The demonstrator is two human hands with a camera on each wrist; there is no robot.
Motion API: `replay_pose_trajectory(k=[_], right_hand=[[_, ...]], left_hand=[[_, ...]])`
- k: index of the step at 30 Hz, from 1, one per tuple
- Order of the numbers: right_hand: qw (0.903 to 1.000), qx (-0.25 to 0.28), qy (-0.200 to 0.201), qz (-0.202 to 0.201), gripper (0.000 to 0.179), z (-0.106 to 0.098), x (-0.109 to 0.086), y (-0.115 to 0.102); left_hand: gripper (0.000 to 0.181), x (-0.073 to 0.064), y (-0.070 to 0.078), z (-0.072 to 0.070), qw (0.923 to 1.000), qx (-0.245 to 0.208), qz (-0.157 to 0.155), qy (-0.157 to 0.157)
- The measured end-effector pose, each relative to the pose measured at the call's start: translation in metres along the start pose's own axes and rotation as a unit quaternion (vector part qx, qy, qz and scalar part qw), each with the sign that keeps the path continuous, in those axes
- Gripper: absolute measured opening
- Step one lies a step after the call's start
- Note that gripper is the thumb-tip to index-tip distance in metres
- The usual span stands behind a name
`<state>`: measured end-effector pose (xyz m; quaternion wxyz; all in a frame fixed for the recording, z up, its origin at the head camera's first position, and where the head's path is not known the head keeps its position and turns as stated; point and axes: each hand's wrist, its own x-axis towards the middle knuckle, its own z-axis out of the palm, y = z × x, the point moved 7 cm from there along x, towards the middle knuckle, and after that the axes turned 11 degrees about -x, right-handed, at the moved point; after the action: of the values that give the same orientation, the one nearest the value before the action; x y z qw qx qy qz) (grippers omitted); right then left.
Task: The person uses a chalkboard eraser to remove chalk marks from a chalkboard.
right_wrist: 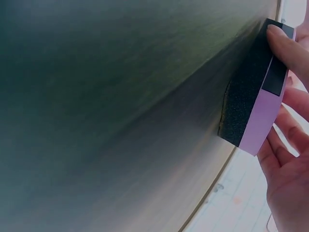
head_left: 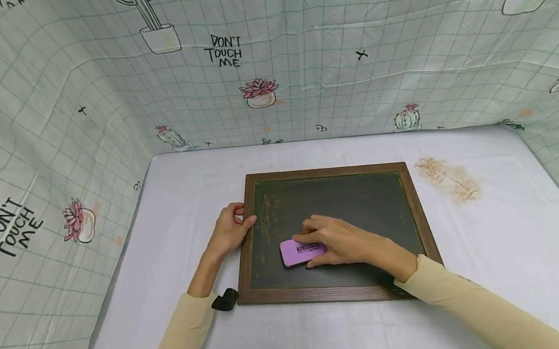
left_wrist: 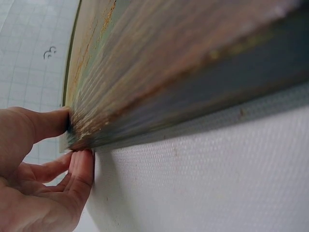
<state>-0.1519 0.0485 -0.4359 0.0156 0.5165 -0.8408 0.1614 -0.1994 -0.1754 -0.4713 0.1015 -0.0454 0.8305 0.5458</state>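
Observation:
A framed chalkboard (head_left: pixel 341 202) lies on the white-covered table, with yellowish chalk traces along its left side. My left hand (head_left: pixel 229 230) grips the left part of its wooden frame (head_left: pixel 247 259); in the left wrist view the thumb (left_wrist: pixel 50 123) is on top and the fingers (left_wrist: pixel 82 176) are underneath. My right hand (head_left: pixel 339 241) holds a purple board eraser (head_left: pixel 293 253) by its sides over the lower middle of the board. In the right wrist view the eraser's dark felt side (right_wrist: pixel 244 92) faces the board surface.
A brownish powdery stain (head_left: pixel 447 179) marks the tablecloth right of the board. A black wrist-worn piece (head_left: pixel 225 300) sits by the left cuff at the board's lower left corner. Patterned cloth walls (head_left: pixel 302 85) enclose the table at the back and sides.

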Motion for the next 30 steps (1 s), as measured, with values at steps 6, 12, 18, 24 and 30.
replay_pose_trajectory(k=[6,12,18,24,30], right_hand=[[0.9999,-0.007,-0.012,-0.008,0.059,0.005,0.01,-0.006],[0.9998,-0.008,-0.019,-0.009,0.058,0.004,0.012,-0.009],[0.9998,-0.012,-0.015,-0.006,0.059,0.0,0.006,-0.008],[0.9998,-0.014,-0.011,-0.002,0.059,-0.004,-0.002,-0.005],[0.9999,-0.008,-0.011,0.007,0.059,-0.005,-0.011,-0.001]], left_hand=[[0.055,-0.001,0.0,-0.001,1.0,0.002,0.0,0.001],[0.054,-0.002,0.001,-0.001,1.0,0.0,0.003,0.002],[0.054,-0.002,0.002,0.0,1.0,-0.002,0.005,0.001],[0.054,-0.002,0.001,-0.001,1.0,-0.001,0.005,0.002],[0.054,-0.001,0.0,0.0,1.0,-0.002,0.005,0.0]])
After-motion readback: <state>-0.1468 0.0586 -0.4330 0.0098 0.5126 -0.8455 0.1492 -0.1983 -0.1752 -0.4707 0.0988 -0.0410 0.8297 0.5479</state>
